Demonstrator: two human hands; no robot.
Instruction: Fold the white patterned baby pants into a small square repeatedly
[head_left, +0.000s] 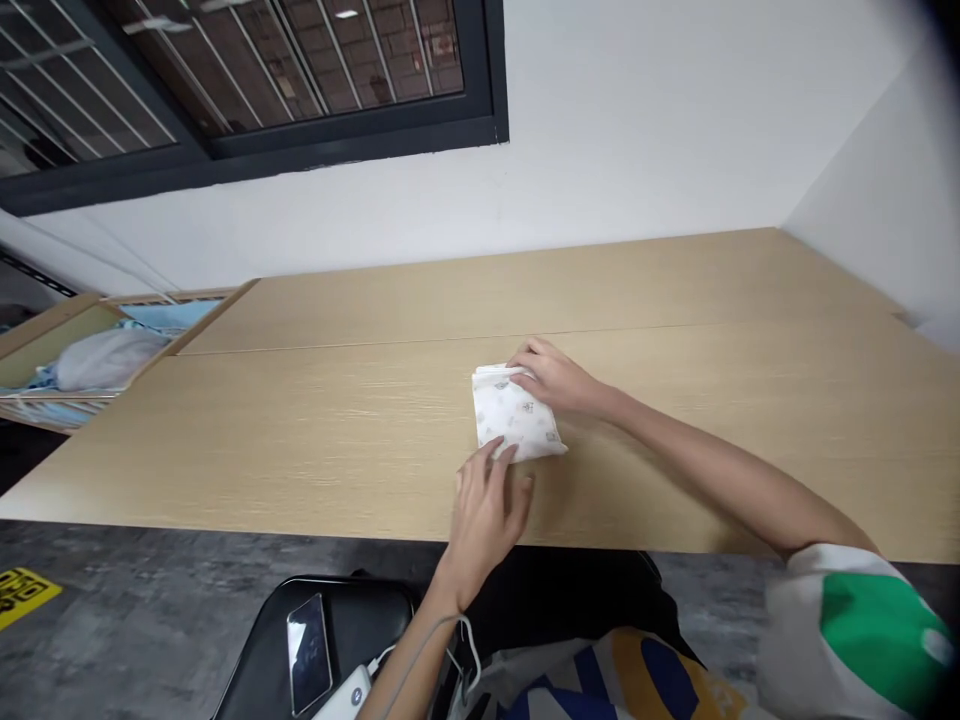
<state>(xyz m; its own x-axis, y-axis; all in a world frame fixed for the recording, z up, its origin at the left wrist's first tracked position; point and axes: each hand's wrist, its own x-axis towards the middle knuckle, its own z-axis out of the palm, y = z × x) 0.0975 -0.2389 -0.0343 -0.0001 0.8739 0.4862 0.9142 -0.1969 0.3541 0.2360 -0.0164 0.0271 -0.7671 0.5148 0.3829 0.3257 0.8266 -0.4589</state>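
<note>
A folded square of white cloth (pixel 517 415) with a small, sparse print lies on the wooden table in front of me. Several layers show along its top edge. My right hand (pixel 559 378) is at its upper right corner, fingers at the far edge and thumb over the top, pinching the cloth. From the near side, my left hand (pixel 487 510) rests its spread fingertips on the lower edge, thumb held apart and not wrapped round anything.
The light wooden table (pixel 337 430) meets a white wall under a dark-framed window (pixel 360 140). At the left is a bin (pixel 45 335) with bundled cloths. Below the near edge, a phone (pixel 308 655) and a white power bank (pixel 349 692) lie on a black chair (pixel 262 640); a cable passes my left wrist.
</note>
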